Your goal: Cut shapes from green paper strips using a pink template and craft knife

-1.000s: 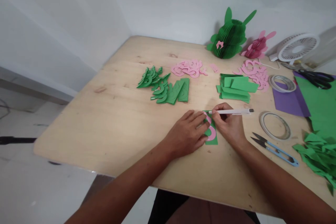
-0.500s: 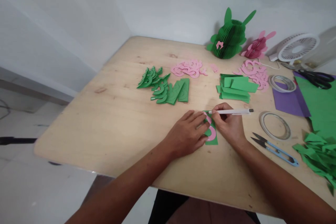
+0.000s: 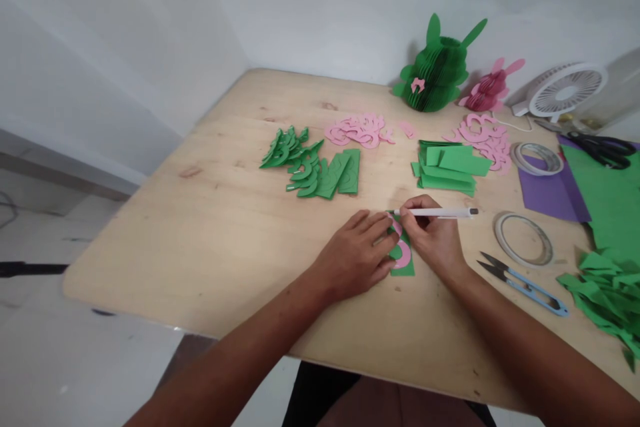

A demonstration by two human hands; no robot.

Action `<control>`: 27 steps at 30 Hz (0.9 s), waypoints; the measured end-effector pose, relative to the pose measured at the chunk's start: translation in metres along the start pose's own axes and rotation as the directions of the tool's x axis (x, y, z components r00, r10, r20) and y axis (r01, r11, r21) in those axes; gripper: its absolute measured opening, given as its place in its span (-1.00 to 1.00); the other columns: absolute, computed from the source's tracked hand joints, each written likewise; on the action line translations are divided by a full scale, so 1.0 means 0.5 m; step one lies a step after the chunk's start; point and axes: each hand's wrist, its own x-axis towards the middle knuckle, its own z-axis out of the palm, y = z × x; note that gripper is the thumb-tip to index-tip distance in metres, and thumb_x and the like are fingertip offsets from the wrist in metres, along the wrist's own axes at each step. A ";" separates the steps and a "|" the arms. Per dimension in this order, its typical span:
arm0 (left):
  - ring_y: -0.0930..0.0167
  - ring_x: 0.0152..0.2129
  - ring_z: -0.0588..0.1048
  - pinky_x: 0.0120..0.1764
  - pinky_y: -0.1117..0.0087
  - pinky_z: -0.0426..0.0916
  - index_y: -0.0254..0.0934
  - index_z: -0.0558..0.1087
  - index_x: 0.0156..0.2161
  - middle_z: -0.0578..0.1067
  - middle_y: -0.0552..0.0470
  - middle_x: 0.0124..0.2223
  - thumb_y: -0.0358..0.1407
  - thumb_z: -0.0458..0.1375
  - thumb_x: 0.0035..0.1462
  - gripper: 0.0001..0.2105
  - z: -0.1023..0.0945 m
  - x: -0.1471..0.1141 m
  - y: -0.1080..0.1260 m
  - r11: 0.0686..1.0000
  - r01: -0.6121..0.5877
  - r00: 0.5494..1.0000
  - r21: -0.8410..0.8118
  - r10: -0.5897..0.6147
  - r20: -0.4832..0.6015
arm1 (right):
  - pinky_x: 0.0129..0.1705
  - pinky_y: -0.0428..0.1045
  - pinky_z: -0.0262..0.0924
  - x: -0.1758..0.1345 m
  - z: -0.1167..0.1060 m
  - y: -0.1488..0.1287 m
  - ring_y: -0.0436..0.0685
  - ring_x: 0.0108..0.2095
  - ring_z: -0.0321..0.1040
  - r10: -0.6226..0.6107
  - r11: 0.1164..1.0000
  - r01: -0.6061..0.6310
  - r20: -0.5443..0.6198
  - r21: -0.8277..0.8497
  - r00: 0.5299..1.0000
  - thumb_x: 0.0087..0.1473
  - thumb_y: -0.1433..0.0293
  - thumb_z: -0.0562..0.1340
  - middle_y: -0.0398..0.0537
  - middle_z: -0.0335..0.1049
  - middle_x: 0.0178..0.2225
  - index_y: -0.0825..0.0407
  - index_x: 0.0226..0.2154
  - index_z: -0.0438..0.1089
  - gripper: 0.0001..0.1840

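Note:
My right hand point(image 3: 434, 240) is closed round a white pen point(image 3: 445, 213), its tip at the top edge of a pink paper cutout point(image 3: 403, 255). The cutout is curved and lies on a green paper strip point(image 3: 403, 271). My left hand point(image 3: 357, 255) rests flat from the left, fingers spread, their tips pressing on the cutout and hiding part of it. Further back lie a stack of green paper strips point(image 3: 453, 167) and, to the left, green cut and outlined pieces point(image 3: 325, 175).
Pink cutouts point(image 3: 357, 130) lie behind. A green paper rabbit point(image 3: 435, 77), a pink one point(image 3: 487, 88) and a fan point(image 3: 570, 90) stand along the wall. Tape rolls point(image 3: 524, 240), blue thread snips point(image 3: 530, 290), black scissors point(image 3: 603, 149) and green scraps point(image 3: 605, 293) are at right.
The pen and my right hand have shifted slightly left along the cutout's top edge. My left hand stays in place.

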 end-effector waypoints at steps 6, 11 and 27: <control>0.22 0.15 0.36 0.23 0.10 0.19 -0.31 0.41 0.01 0.43 -0.18 0.14 -0.23 0.04 0.28 -0.72 -0.002 0.001 0.001 1.000 0.006 1.000 0.002 -0.006 0.003 | -0.51 -0.09 0.13 0.001 0.001 -0.003 -0.01 -0.55 0.22 0.003 1.000 -0.003 0.007 0.010 1.000 0.05 0.33 0.21 -0.21 0.33 -0.55 -0.01 -0.43 0.32 -0.92; 0.22 0.15 0.36 0.22 0.09 0.20 -0.31 0.41 0.01 0.42 -0.19 0.14 -0.24 0.04 0.29 -0.72 -0.003 0.002 0.001 1.000 0.007 1.000 0.000 -0.007 0.005 | -0.50 -0.09 0.15 0.002 0.002 -0.005 0.00 -0.53 0.25 0.000 1.000 -0.001 0.009 0.027 1.000 0.05 0.31 0.20 -0.20 0.33 -0.54 -0.02 -0.44 0.32 -0.90; 0.21 0.16 0.35 0.23 0.10 0.19 -0.32 0.41 0.02 0.41 -0.20 0.17 -0.24 0.04 0.28 -0.72 0.000 0.001 0.001 1.000 0.003 1.000 0.000 -0.003 0.000 | -0.48 -0.09 0.15 0.004 0.003 -0.004 -0.01 -0.53 0.25 0.010 0.998 -0.013 0.045 0.055 0.999 0.05 0.35 0.21 -0.20 0.34 -0.52 -0.02 -0.42 0.32 -0.93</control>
